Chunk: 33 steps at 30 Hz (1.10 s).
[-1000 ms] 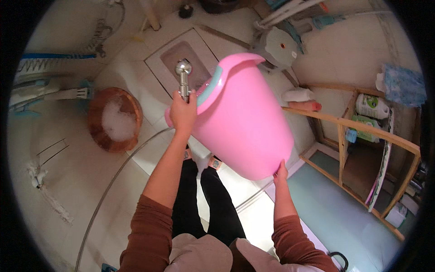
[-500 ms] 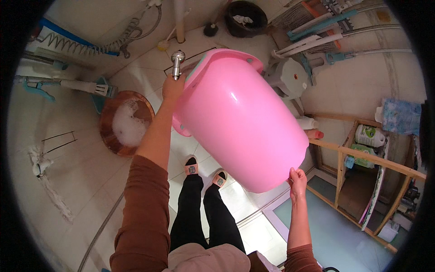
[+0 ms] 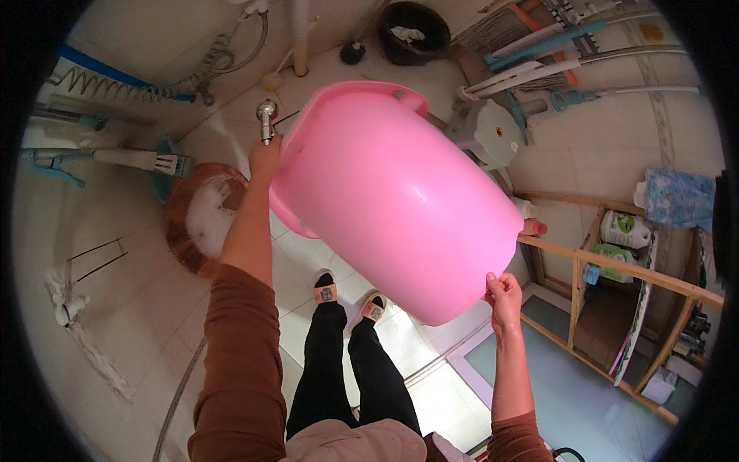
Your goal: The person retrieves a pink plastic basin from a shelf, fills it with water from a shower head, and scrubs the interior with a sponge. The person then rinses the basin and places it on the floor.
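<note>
A large pink plastic tub (image 3: 408, 200) lies tilted in front of me, its rim at the far left and its base at the near right. My left hand (image 3: 264, 160) is closed on a chrome spray head (image 3: 266, 122) beside the tub's rim; the fingers are mostly hidden. My right hand (image 3: 503, 297) pinches the lower edge of the tub's base between thumb and fingers. The inside of the tub is turned away from me.
On the tiled floor at left stands a brown basin (image 3: 189, 223) with white suds. A black bucket (image 3: 413, 35) is at the back. Mops and brooms (image 3: 531, 58) hang at the back right, above a grey-white stool (image 3: 493, 132). A wooden-framed shelf (image 3: 576, 300) holds bottles at right.
My left hand and the spray head have moved left. The tub's rim end has shifted left too, while my right hand has risen slightly at the base.
</note>
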Available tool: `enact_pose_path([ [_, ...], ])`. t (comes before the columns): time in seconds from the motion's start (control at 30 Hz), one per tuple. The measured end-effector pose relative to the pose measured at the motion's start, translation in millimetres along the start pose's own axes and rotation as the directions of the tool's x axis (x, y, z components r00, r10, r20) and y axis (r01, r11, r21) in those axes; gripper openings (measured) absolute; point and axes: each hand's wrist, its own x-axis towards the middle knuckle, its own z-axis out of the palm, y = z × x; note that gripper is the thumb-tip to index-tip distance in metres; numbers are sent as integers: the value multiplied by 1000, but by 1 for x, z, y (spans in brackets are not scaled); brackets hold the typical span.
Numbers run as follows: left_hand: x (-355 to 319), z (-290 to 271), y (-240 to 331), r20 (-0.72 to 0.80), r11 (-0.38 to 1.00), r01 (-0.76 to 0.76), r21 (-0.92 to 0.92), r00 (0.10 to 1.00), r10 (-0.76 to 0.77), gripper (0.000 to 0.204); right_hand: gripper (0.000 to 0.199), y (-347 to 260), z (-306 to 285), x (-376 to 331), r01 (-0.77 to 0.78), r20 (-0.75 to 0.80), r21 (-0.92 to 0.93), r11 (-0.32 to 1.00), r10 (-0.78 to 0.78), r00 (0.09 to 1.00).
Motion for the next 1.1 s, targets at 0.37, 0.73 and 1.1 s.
enact_pose_path([
  [0.37, -15, -10, 0, 73, 992, -36, -117, 996, 45, 52, 14, 28, -15, -5, -34, 12, 8, 999, 34, 999],
  [0.73, -181, 29, 38, 116, 970, -182, -161, 973, 202, 39, 10, 200, -92, 23, -370, -3, 21, 929, 370, 929],
  [1.1, -357, 33, 102, 88, 952, -296, -81, 949, 302, 34, 21, 297, -181, 35, -327, -3, -97, 940, 329, 944],
])
